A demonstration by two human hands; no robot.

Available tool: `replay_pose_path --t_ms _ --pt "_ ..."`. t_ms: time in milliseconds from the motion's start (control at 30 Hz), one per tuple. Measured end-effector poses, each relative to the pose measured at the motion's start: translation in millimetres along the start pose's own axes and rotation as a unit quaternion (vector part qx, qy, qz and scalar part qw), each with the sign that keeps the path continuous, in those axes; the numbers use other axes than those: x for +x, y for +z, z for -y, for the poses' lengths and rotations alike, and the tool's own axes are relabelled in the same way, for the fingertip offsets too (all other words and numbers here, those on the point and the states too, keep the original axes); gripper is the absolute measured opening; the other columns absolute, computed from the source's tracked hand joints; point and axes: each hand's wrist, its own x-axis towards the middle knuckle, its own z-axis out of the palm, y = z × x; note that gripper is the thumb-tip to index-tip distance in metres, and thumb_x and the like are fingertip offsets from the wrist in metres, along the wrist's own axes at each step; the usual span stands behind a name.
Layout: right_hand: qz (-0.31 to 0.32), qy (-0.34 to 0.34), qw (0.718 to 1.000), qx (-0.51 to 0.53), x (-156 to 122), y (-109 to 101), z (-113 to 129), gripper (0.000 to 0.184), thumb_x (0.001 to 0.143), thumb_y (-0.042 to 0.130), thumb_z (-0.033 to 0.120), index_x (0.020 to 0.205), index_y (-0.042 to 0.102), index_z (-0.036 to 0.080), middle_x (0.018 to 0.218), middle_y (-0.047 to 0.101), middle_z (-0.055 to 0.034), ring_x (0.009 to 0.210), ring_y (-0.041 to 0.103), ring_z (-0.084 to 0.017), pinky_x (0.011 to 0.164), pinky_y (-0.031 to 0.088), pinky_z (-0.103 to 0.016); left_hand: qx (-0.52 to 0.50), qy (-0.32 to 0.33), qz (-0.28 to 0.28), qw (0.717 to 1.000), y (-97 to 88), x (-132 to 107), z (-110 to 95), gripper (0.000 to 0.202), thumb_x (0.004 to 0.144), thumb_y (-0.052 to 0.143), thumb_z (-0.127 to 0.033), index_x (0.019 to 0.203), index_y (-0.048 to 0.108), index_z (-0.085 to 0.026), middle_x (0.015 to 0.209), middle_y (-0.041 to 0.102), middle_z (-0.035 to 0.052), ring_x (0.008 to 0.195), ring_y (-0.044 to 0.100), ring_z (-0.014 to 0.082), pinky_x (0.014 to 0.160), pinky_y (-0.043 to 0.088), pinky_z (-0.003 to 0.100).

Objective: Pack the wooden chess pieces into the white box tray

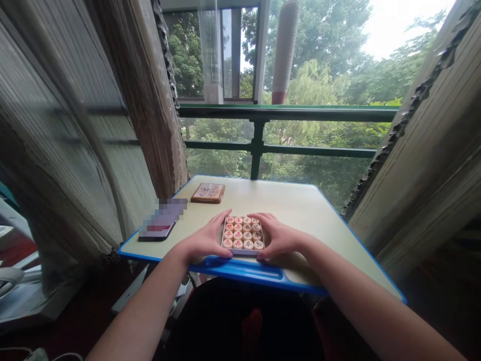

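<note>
A small open box [242,234] packed with several round wooden chess pieces marked in red and black sits near the front edge of a cream table [300,210] with a blue rim. My left hand [205,242] grips the box's left side, fingers curled along it. My right hand [278,236] grips its right side the same way. The box rests flat on the table between both hands.
A flat wooden lid or board [208,193] lies at the table's back left. A dark phone-like slab [160,224] rests by the left edge. Bamboo blinds hang close on both sides. A green railing [285,113] and window stand behind the table.
</note>
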Motion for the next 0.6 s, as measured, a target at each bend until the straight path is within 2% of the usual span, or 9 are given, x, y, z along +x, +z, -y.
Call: replay_pose_path --t_ms 133,333,433,500,600 --pt "-0.002 -0.001 1.000 -0.004 0 -1 1 0.106 0.047 0.079 0.044 0.138 0.030 0.021 0.135 0.033 -0.0116 0.128 0.028 -0.029 0.107 0.027 -0.044 -0.003 0.011 -0.015 1.000 0.7 0 -2 0.109 0.053 0.079 -0.035 0.142 0.020 -0.021 0.145 0.026 0.0143 0.133 0.027 0.0299 0.110 0.025 0.043" --pt "0.006 0.006 1.000 -0.002 -1 -1 0 0.106 0.045 0.080 0.044 0.137 0.032 0.020 0.134 0.035 -0.0121 0.128 0.028 -0.030 0.107 0.028 -0.044 0.050 0.017 0.002 0.999 2.7 3 -3 0.099 0.051 0.079 -0.041 0.137 0.034 -0.020 0.144 0.028 0.0126 0.134 0.024 0.0298 0.111 0.023 0.042" --pt "0.011 0.006 1.000 0.008 0 -3 1 0.107 0.046 0.080 0.046 0.138 0.032 0.021 0.136 0.034 -0.0122 0.128 0.028 -0.030 0.107 0.028 -0.045 0.027 -0.009 -0.022 0.999 0.4 13 -7 0.087 0.060 0.071 -0.050 0.134 0.039 -0.018 0.139 0.037 0.0131 0.127 0.037 0.0292 0.106 0.032 0.041" --pt "-0.007 0.006 1.000 0.029 1 -3 -1 0.092 0.056 0.075 0.048 0.135 0.036 0.022 0.135 0.037 -0.0114 0.127 0.032 -0.029 0.105 0.029 -0.046 0.008 -0.040 -0.050 0.998 -4.3 24 -11 0.071 0.068 0.062 -0.055 0.127 0.048 -0.017 0.131 0.046 0.0134 0.114 0.050 0.0279 0.094 0.044 0.039" --pt "-0.084 0.002 0.995 0.057 8 -1 -9 0.051 0.077 0.059 0.045 0.122 0.052 0.022 0.126 0.047 -0.0099 0.121 0.041 -0.025 0.101 0.034 -0.043 0.052 -0.054 -0.035 0.997 -14.1 43 -15 0.054 0.068 0.061 -0.055 0.107 0.063 -0.018 0.113 0.058 0.0106 0.101 0.057 0.0267 0.080 0.049 0.035"
